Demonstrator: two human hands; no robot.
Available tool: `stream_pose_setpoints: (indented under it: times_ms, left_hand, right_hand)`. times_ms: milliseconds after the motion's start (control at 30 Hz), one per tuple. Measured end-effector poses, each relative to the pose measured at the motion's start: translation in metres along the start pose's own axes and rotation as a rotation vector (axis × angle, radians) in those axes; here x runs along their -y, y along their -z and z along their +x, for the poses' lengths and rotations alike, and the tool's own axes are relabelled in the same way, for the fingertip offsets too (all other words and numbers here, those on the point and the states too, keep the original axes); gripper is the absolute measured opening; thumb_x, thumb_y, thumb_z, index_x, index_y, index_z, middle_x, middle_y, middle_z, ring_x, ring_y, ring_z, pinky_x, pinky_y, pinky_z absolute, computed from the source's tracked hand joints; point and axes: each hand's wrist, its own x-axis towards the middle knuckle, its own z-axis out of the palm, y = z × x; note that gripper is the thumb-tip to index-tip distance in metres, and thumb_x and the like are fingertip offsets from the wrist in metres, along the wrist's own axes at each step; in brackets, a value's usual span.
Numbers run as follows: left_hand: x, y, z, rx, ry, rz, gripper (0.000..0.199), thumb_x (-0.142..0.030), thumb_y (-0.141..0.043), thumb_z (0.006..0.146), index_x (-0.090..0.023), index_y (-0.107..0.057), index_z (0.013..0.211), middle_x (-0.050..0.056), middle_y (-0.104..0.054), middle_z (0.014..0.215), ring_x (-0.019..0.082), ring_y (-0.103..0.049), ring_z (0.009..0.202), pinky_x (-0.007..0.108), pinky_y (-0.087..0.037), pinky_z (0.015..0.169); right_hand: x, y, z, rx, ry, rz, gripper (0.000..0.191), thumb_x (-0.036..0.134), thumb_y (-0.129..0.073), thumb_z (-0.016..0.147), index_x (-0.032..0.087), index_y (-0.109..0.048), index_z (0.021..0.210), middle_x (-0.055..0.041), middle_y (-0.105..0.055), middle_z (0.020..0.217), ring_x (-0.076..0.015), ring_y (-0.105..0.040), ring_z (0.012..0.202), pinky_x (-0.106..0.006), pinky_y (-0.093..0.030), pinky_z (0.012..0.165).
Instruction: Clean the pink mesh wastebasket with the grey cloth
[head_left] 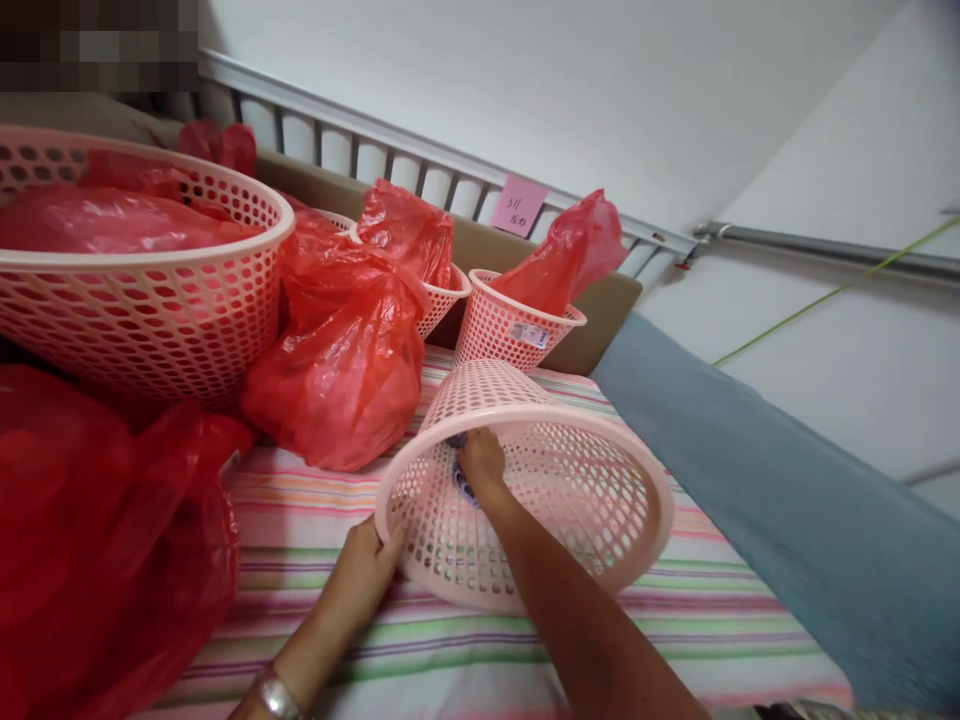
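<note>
A pink perforated basket (630, 430) lies tilted on the striped cloth, its wide mouth facing me. My left hand (371, 560) grips its rim at the lower left, thumb inside and the other fingers hidden behind the wall. Inside the basket, my right hand (482, 457) is closed on a blue patterned cloth (465, 487), which rests against the inner left wall. Part of that cloth shows above and below the fingers. Just behind stands a smaller pink basket (495, 335) with a red plastic bag (562, 260) in it.
Several red bags and a large pink basket (150, 330) fill the left side. A knotted red bag (337, 370) sits left of the tilted basket. Behind are a white railing (337, 150) and a pink note (520, 205). Blue-grey fabric (750, 480) runs along the right.
</note>
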Motion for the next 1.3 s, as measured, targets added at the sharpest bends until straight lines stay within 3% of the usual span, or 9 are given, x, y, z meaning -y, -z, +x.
stream_pose_setpoints:
  times_ms: [133, 367, 467, 567, 800, 933, 1067, 1200, 1300]
  left_hand:
    - [0.006, -0.003, 0.001, 0.021, 0.082, -0.064, 0.048, -0.055, -0.040, 0.080, -0.011, -0.057, 0.070, 0.004, -0.060, 0.043, 0.018, -0.057, 0.035, 0.026, -0.046, 0.035]
    - [0.015, -0.011, 0.000, 0.024, 0.080, -0.102, 0.047, -0.058, -0.041, 0.078, -0.013, -0.056, 0.070, 0.003, -0.062, 0.042, 0.017, -0.058, 0.035, 0.024, -0.046, 0.035]
    - [0.016, -0.012, 0.001, 0.044, 0.084, -0.098, 0.051, -0.059, -0.039, 0.078, -0.013, -0.055, 0.064, 0.004, -0.061, 0.040, 0.017, -0.057, 0.034, 0.025, -0.044, 0.035]
    - [0.015, -0.014, 0.002, 0.074, 0.083, -0.090, 0.055, -0.061, -0.036, 0.078, -0.013, -0.056, 0.060, 0.003, -0.058, 0.037, 0.016, -0.055, 0.032, 0.025, -0.044, 0.035]
    - [0.010, -0.016, 0.001, 0.092, 0.095, -0.057, 0.055, -0.061, -0.033, 0.078, -0.013, -0.057, 0.063, 0.000, -0.054, 0.032, 0.014, -0.050, 0.028, 0.022, -0.040, 0.033]
    - [0.007, -0.021, -0.001, 0.107, 0.118, -0.039, 0.057, -0.061, -0.032, 0.079, -0.012, -0.058, 0.066, 0.000, -0.052, 0.032, 0.013, -0.050, 0.029, 0.021, -0.039, 0.034]
    - [0.002, -0.014, 0.001, 0.131, 0.131, -0.029, 0.056, -0.061, -0.035, 0.079, -0.011, -0.059, 0.072, 0.000, -0.053, 0.033, 0.016, -0.054, 0.031, 0.023, -0.041, 0.035]
    - [-0.002, 0.002, 0.006, 0.008, -0.007, -0.010, 0.047, -0.054, -0.042, 0.081, -0.012, -0.061, 0.071, 0.004, -0.064, 0.048, 0.016, -0.060, 0.042, 0.022, -0.044, 0.041]
    - [0.002, 0.004, 0.007, 0.025, 0.018, -0.028, 0.052, -0.054, -0.037, 0.083, -0.012, -0.059, 0.062, 0.004, -0.060, 0.040, 0.016, -0.056, 0.036, 0.022, -0.041, 0.037]
  right_hand:
    - [0.008, 0.017, -0.027, 0.021, 0.024, 0.003, 0.035, 0.017, -0.044, 0.079, 0.021, -0.056, 0.112, -0.0086, -0.059, 0.090, -0.0197, -0.054, 0.086, -0.027, -0.037, 0.072]
    - [0.014, 0.047, -0.161, 0.091, 0.179, 0.228, 0.039, 0.017, -0.054, 0.067, 0.027, -0.057, 0.105, -0.0054, -0.055, 0.100, -0.0223, -0.049, 0.094, -0.029, -0.036, 0.079]
    - [0.011, 0.054, -0.188, 0.108, 0.204, 0.295, 0.043, 0.014, -0.053, 0.066, 0.029, -0.056, 0.105, -0.0037, -0.055, 0.100, -0.0219, -0.048, 0.095, -0.030, -0.036, 0.082]
    - [0.009, 0.052, -0.170, 0.073, 0.195, 0.274, 0.043, 0.012, -0.052, 0.066, 0.027, -0.055, 0.106, -0.0034, -0.055, 0.099, -0.0209, -0.048, 0.096, -0.028, -0.035, 0.082]
    - [0.010, 0.018, -0.054, -0.047, 0.013, -0.023, 0.037, 0.020, -0.048, 0.077, 0.022, -0.054, 0.113, -0.0073, -0.057, 0.092, -0.0209, -0.052, 0.086, -0.027, -0.035, 0.070]
    - [0.008, 0.002, -0.009, -0.042, -0.021, -0.055, 0.029, 0.019, -0.040, 0.083, 0.017, -0.059, 0.106, -0.0113, -0.058, 0.094, -0.0217, -0.053, 0.088, -0.028, -0.035, 0.070]
    - [0.004, -0.005, 0.007, -0.028, -0.007, -0.061, 0.030, 0.019, -0.037, 0.086, 0.018, -0.058, 0.108, -0.0121, -0.058, 0.100, -0.0222, -0.052, 0.093, -0.029, -0.035, 0.073]
    - [0.002, -0.004, 0.008, 0.003, 0.023, -0.068, 0.033, 0.017, -0.039, 0.085, 0.021, -0.056, 0.113, -0.0105, -0.058, 0.097, -0.0206, -0.052, 0.091, -0.027, -0.035, 0.071]
    - [0.004, 0.004, 0.003, 0.026, 0.043, -0.060, 0.036, 0.016, -0.038, 0.085, 0.024, -0.055, 0.115, -0.0088, -0.058, 0.094, -0.0193, -0.053, 0.086, -0.027, -0.034, 0.070]
